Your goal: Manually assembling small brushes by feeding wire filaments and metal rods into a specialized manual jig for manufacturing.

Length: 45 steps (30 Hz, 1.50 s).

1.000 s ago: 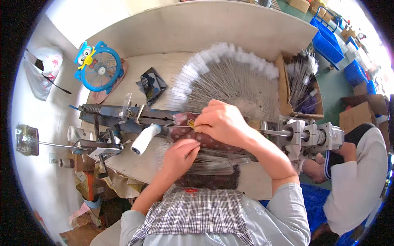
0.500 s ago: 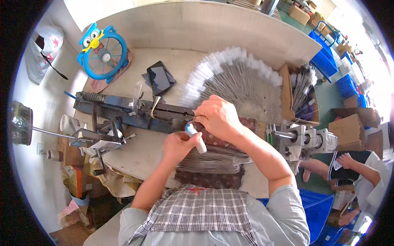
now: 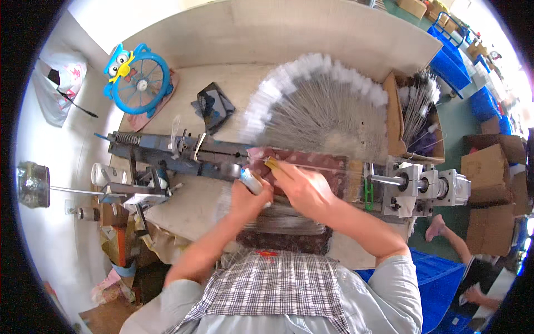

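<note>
My left hand (image 3: 248, 199) is wrapped round a small white bottle (image 3: 253, 182) with a blue tip pointing up and away from me. Close beside it, my right hand (image 3: 300, 186) is closed, with a yellowish piece (image 3: 271, 162) at its fingertips, too blurred to name. Both hands are just right of the end of a long dark metal rail (image 3: 206, 158). Beneath them, a bundle of thin wires (image 3: 286, 225) lies on a dark red spotted cloth (image 3: 286, 245). Beyond, many wire-stemmed brushes with white heads (image 3: 311, 67) fan out across the table.
At right stands a metal clamp mechanism (image 3: 414, 183), with a cardboard box (image 3: 396, 117) of more brushes behind it. A blue owl-shaped fan (image 3: 139, 83) and a dark folded pouch (image 3: 214, 108) are at the back left. A metal bracket (image 3: 133, 189) juts out at left. Another person's hand (image 3: 475, 295) shows lower right.
My right hand has drawn back from the rail's end toward me, and a yellowish piece now shows at its fingertips. My left hand, still round the bottle, has shifted slightly. The view has moved a little.
</note>
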{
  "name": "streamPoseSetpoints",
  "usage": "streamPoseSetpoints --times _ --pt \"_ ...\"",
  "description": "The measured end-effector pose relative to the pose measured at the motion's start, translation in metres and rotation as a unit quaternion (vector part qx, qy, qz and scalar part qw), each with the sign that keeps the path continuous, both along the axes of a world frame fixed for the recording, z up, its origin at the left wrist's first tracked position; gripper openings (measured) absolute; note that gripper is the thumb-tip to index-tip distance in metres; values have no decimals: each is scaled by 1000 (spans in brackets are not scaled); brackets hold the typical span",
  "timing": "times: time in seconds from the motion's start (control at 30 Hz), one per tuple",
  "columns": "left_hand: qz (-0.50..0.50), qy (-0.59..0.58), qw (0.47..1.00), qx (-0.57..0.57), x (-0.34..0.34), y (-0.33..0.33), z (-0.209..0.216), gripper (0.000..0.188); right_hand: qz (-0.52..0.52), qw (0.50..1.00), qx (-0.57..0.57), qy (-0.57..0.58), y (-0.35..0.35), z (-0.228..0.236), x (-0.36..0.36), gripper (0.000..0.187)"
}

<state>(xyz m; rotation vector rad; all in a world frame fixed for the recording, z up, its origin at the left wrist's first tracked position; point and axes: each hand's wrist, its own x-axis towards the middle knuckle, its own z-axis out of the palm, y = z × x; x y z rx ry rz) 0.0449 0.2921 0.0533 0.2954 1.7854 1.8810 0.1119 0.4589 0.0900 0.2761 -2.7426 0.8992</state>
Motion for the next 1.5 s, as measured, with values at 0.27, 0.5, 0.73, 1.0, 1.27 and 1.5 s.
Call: streamPoseSetpoints --times 0.27,0.5,0.73,1.0,1.27,1.5 --pt "-17 177 956 -232 -13 -44 18 41 6 998 42 -43 8 -10 -5 31" --pt "321 -249 907 109 -34 -171 -17 31 33 998 -36 -31 12 -2 1 24" --pt "377 -275 863 192 -46 -176 -22 16 17 998 -48 -32 3 20 8 23" --pt "321 -120 924 167 -13 -122 -13 13 -66 997 39 32 29 75 11 18" --pt "8 -124 973 193 31 40 28 15 -98 983 -133 -78 51 66 16 22" --pt "25 -99 978 182 33 63 25 15 -51 985 -154 -65 59 63 27 20"
